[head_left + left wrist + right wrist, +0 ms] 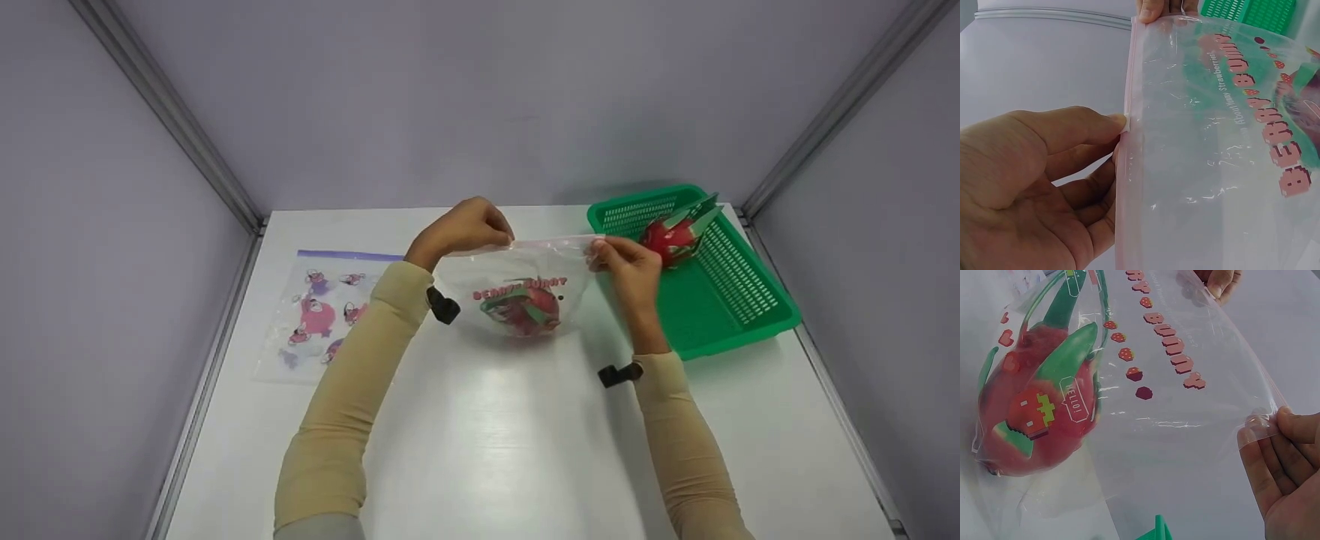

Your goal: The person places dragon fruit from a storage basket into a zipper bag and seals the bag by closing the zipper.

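Your left hand is pinching the slider, right hand a corner of the bag; likely it's handling slick, floppy, fruit weighing it; zip edge is offering best hold.

A zip bag over a table, a dragon fruit inside. The left hand is partway along the bag's top edge, the right hand at its right corner. Left of it, a second bag; right of it, a basket containing another dragon fruit.
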A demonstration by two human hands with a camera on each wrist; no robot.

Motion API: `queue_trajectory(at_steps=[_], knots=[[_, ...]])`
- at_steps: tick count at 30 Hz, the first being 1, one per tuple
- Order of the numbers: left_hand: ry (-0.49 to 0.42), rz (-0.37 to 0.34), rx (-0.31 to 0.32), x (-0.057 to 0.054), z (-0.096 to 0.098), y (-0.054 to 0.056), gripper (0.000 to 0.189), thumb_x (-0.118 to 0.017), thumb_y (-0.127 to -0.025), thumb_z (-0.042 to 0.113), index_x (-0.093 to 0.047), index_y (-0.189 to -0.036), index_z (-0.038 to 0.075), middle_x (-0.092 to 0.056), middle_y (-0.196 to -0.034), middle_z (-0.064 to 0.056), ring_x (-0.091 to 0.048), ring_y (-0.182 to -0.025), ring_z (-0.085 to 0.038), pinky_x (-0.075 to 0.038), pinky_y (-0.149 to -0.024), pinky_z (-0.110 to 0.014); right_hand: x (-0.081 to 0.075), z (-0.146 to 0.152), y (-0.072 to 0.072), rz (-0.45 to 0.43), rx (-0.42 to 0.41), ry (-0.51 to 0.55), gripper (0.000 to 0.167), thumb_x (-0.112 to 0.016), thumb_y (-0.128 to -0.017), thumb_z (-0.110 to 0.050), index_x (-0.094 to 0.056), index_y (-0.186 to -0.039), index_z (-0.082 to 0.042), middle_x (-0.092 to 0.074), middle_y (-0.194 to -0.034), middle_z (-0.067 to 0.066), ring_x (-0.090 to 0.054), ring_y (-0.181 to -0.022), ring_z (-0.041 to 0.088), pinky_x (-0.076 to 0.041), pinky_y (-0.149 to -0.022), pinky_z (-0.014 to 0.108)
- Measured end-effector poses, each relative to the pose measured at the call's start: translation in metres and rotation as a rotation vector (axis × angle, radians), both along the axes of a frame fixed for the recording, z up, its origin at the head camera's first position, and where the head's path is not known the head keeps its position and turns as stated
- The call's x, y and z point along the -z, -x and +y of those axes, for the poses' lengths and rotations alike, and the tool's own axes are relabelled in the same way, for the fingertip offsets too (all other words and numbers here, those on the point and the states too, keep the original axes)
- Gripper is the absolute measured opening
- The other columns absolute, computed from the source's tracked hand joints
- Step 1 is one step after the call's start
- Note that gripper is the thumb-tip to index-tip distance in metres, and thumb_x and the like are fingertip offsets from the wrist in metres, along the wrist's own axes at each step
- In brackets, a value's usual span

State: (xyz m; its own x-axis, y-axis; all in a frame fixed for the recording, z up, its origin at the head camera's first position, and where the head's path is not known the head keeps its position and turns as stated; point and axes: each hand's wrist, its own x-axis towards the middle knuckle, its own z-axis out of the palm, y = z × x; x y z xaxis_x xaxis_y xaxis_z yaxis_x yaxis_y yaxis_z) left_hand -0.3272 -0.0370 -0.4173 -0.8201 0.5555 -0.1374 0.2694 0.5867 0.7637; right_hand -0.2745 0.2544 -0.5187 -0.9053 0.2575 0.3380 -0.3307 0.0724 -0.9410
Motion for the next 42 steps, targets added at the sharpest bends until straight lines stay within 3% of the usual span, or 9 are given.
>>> queue_trajectory(at_steps=[17,34,42], knots=[[0.016,-0.006,0.003,-0.001,-0.007,0.0,0.024,-0.068,-0.103,0.018,-0.081,-0.116,0.002,-0.076,-0.127,-0.015,-0.07,-0.118,-0.031,-0.056,-0.107,-0.047,0.004,0.002,0.003,0.041,0.004,0.021,0.016,-0.075,-0.098,-0.002,-0.078,-0.105,0.012,-0.078,-0.083,-0.005,-0.073,-0.068,0.011,-0.064,-0.069,0.026],[0.014,-0.014,-0.02,0.002,-0.015,0.002,0.024,-0.069,-0.102,0.019,-0.081,-0.115,0.003,-0.075,-0.128,-0.014,-0.071,-0.115,-0.03,-0.058,-0.105,-0.046,0.002,0.002,0.001,0.014,0.004,0.02,0.017,-0.074,-0.099,-0.004,-0.079,-0.106,0.011,-0.078,-0.086,-0.001,-0.073,-0.073,0.014,-0.064,-0.071,0.026],[-0.003,-0.019,-0.018,0.002,-0.019,0.001,0.023,-0.069,-0.102,0.018,-0.081,-0.115,0.003,-0.076,-0.127,-0.015,-0.072,-0.115,-0.03,-0.058,-0.105,-0.046,0.0,0.002,0.001,0.016,0.019,0.016,0.018,-0.076,-0.098,-0.005,-0.079,-0.107,0.011,-0.077,-0.085,-0.005,-0.074,-0.072,0.012,-0.065,-0.071,0.026]])
